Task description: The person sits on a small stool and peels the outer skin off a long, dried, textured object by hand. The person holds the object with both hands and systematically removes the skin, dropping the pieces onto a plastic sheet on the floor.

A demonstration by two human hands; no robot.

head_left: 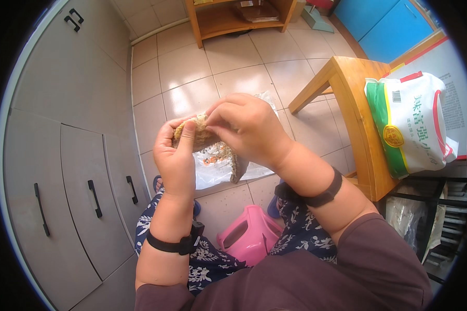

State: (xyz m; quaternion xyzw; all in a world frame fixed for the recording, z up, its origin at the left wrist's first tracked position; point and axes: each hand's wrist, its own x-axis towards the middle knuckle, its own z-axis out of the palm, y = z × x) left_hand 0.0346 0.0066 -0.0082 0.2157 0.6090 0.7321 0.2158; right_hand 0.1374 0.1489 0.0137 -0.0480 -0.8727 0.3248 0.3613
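Crumbly tan food block (194, 130), coarse and grainy, sits between both hands at chest height over the lap. Left hand (175, 155) is closed around its left end, thumb lying up across the front face, fingers wrapped behind. Right hand (246, 129) is closed over the top right of the block, fingertips pinching down on its upper edge; what lies under the palm is hidden. Clear plastic wrapper (218, 166) hangs open below and behind the block, touching both hands; loose crumbs and small orange bits lie inside it, and a darker slab-like edge shows at its lower right corner. Each wrist carries a black band: left (174, 243), right (316, 196). Below the hands, a pink plastic stool (246, 236) stands between the knees, which are covered in blue floral fabric (301, 233). Tiled floor (233, 62) beneath. Grey cabinet doors (83, 197) with black handles to the person's left. To the right, a wooden stool (355, 103) bears a white sack (410, 124) with green and red trim, upright and closed; its contents not visible. A wooden shelf unit (228, 18) stands at the far end of the floor.
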